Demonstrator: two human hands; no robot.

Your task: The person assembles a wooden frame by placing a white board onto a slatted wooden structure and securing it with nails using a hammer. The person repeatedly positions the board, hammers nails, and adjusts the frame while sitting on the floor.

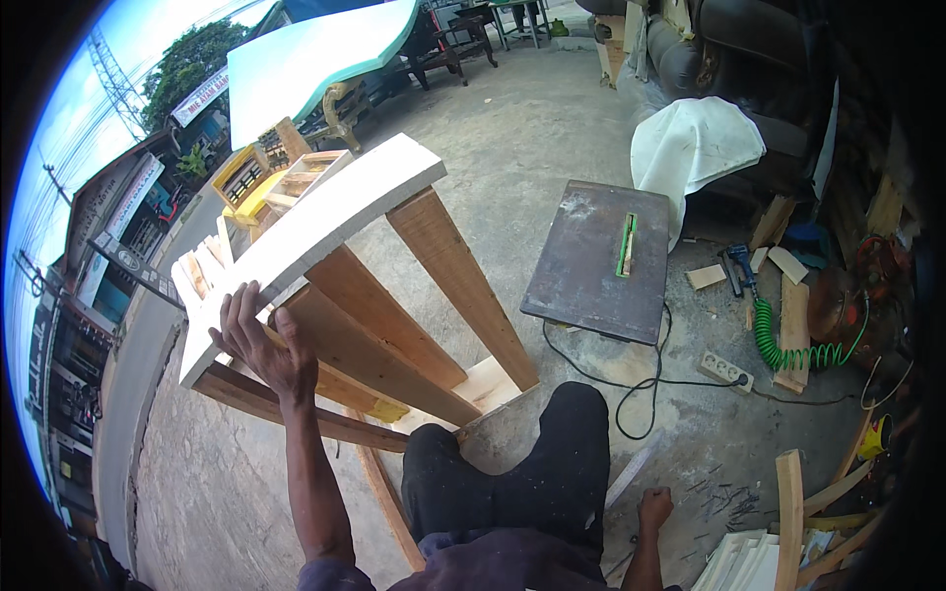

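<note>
A wooden frame stands tilted in front of me on the left, with a broad pale board (345,202) on top and several brown slats (463,286) running down from it. My left hand (264,340) grips the near edge of that board, its fingers spread over the pale face and the thumb by the inner edge. Down beside my right thigh, my right hand (655,507) is curled closed. Whatever it may hold is hidden. The frame's lower end is close to my knees.
A dark flat-topped table saw (596,261) stands ahead right, its cable running to a power strip (724,370). Further right lie a nail gun (739,271), a green coiled hose (798,345) and wood offcuts. White cloth (695,148) drapes behind. Nails (729,504) are scattered on the floor.
</note>
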